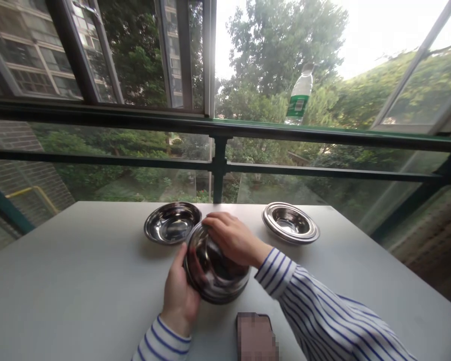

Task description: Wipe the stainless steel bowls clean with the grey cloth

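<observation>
Between my two hands is a shiny steel bowl (216, 276), tilted, its rounded outside turned toward me. The rim shows more than one edge, so it may be a stack; I cannot tell. My left hand (182, 298) cups its lower left side, thumb up along the rim. Laid over the top, my right hand (229, 236) has its fingers bent round the far edge. Just behind to the left, a wide steel bowl (173, 225) stands upright on the white table (93, 281). Nested steel bowls (291, 223) sit at the back right, apart from my hands.
A phone-like object (256, 336), blurred by pixelation, lies at the table's near edge. Along the far side runs a dark green railing (135, 114) with window glass. A clear plastic bottle (299, 98) with a green label stands by the rail.
</observation>
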Available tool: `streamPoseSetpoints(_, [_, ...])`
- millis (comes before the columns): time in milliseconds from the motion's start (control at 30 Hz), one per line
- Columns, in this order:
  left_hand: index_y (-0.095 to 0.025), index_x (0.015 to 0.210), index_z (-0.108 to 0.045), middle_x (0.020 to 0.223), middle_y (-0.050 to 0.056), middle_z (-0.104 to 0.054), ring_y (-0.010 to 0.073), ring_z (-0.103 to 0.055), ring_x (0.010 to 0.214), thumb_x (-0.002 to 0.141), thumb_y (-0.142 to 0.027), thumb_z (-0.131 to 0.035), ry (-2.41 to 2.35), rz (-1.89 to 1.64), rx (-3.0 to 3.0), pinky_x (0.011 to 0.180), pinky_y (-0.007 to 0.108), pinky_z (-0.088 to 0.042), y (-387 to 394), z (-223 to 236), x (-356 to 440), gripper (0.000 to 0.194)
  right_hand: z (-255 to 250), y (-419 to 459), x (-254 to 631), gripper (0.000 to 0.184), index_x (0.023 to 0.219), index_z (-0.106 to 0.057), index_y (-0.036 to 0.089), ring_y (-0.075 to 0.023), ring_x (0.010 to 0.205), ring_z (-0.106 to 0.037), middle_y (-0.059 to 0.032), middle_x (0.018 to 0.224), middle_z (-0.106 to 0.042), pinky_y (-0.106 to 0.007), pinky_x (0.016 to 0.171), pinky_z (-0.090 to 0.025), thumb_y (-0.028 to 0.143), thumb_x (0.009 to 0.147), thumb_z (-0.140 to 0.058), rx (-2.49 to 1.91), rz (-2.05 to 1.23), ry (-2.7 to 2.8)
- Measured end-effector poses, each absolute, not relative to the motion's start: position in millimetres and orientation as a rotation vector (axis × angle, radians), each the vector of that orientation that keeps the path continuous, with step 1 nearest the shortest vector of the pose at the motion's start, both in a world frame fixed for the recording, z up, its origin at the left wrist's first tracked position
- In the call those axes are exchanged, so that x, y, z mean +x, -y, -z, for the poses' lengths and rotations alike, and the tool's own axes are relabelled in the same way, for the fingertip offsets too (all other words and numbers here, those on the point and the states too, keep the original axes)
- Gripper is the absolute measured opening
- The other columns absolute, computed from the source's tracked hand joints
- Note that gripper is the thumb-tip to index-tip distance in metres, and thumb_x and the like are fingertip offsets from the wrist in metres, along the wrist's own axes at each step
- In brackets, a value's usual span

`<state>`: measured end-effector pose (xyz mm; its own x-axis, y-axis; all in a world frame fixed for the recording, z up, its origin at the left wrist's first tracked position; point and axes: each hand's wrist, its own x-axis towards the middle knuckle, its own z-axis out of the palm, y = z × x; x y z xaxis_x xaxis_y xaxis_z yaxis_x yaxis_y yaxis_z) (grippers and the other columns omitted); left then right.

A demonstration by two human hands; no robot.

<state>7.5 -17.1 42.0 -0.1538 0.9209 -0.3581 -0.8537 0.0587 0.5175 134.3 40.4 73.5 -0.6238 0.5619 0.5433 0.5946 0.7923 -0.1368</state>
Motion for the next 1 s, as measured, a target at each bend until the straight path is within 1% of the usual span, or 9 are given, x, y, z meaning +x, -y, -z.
streamPoseSetpoints(67, [-0.008,0.086,-0.067,0.069,0.008,-0.070,0.0161,-0.066,0.059,0.083,-0.018,-0.052,-0.807,-1.553,0.165,0.058,0.025,-0.053,16.6,-43.7,4.1,0.018,-74.1,-51.0,150.1,0.027,0.111,-0.054,0.014,-0.0198,0.096,-0.057,-0.0113,0.104,-0.062,-0.033,0.083,-0.048,0.023,0.093,-0.036,-1.005,0.071,2.321])
streamPoseSetpoints(133, [-0.009,0.081,-0.067,0.060,0.004,-0.067,0.0114,-0.059,0.045,0.081,-0.018,-0.057,-0.854,-1.584,0.270,0.044,0.020,-0.047,15.8,-47.0,0.4,0.013,-72.2,-55.4,169.7,0.027,0.109,-0.054,0.012,-0.0229,0.093,-0.059,-0.0138,0.099,-0.062,-0.037,0.079,-0.048,0.022,0.093,-0.035,-1.105,0.078,2.242])
streamPoseSetpoints(233, [-0.011,0.074,-0.066,0.053,0.000,-0.062,0.0085,-0.052,0.038,0.076,-0.022,-0.063,-0.880,-1.605,0.480,0.036,0.017,-0.039,13.7,-53.4,-1.3,0.012,-67.4,-50.0,198.5,0.027,0.108,-0.054,0.013,-0.0241,0.092,-0.059,-0.0141,0.100,-0.062,-0.038,0.079,-0.048,0.022,0.092,-0.034,-1.190,0.071,2.145])
streamPoseSetpoints(333, [-0.013,0.073,-0.066,0.054,-0.002,-0.060,0.0088,-0.053,0.044,0.073,-0.034,-0.066,-0.923,-1.531,0.730,0.041,0.017,-0.041,10.7,-57.4,3.5,0.021,-61.5,-36.3,218.7,0.027,0.109,-0.053,0.014,-0.0233,0.094,-0.059,-0.0129,0.102,-0.062,-0.037,0.081,-0.048,0.023,0.092,-0.034,-1.232,0.041,2.072])
streamPoseSetpoints(433, [-0.014,0.080,-0.067,0.061,-0.001,-0.063,0.0097,-0.057,0.055,0.072,-0.036,-0.067,-1.042,-1.434,1.080,0.051,0.018,-0.045,9.6,-57.9,11.1,0.023,-53.8,-22.0,230.0,0.028,0.111,-0.052,0.015,-0.0230,0.098,-0.059,-0.0127,0.104,-0.062,-0.036,0.084,-0.047,0.025,0.093,-0.034,-1.252,0.016,2.018])
streamPoseSetpoints(600, [-0.016,0.084,-0.068,0.071,0.002,-0.067,0.0127,-0.057,0.062,0.082,-0.036,-0.054,-1.213,-1.177,1.730,0.056,0.022,-0.043,13.8,-52.2,21.5,0.025,-37.8,-8.4,240.3,0.029,0.111,-0.053,0.018,-0.0236,0.104,-0.057,-0.0111,0.110,-0.062,-0.039,0.089,-0.044,0.033,0.092,-0.035,-1.281,-0.181,1.786])
streamPoseSetpoints(733, [-0.016,0.085,-0.068,0.075,0.005,-0.069,0.0162,-0.061,0.067,0.087,-0.030,-0.045,-1.270,-1.020,2.250,0.063,0.026,-0.044,14.3,-39.3,28.9,0.027,-24.3,-8.4,245.7,0.032,0.108,-0.055,0.019,-0.0247,0.107,-0.055,-0.0099,0.110,-0.062,-0.042,0.092,-0.041,0.039,0.090,-0.037,-1.276,-0.362,1.539])
streamPoseSetpoints(867, [-0.014,0.088,-0.068,0.071,0.009,-0.068,0.0209,-0.063,0.067,0.087,-0.022,-0.041,-1.305,-0.849,2.624,0.062,0.031,-0.046,12.2,-25.1,36.5,0.028,-15.5,-10.8,248.1,0.034,0.106,-0.057,0.019,-0.0251,0.108,-0.054,-0.0093,0.110,-0.061,-0.043,0.094,-0.038,0.042,0.087,-0.041,-1.233,-0.473,1.392])
streamPoseSetpoints(1000, [-0.014,0.089,-0.066,0.070,0.009,-0.068,0.0230,-0.063,0.068,0.084,-0.017,-0.043,-1.330,-0.625,2.794,0.062,0.034,-0.047,13.2,-17.7,43.2,0.024,-14.3,-9.2,246.9,0.036,0.109,-0.055,0.019,-0.0246,0.110,-0.052,-0.0095,0.112,-0.060,-0.041,0.096,-0.038,0.044,0.087,-0.041,-1.231,-0.485,1.344])
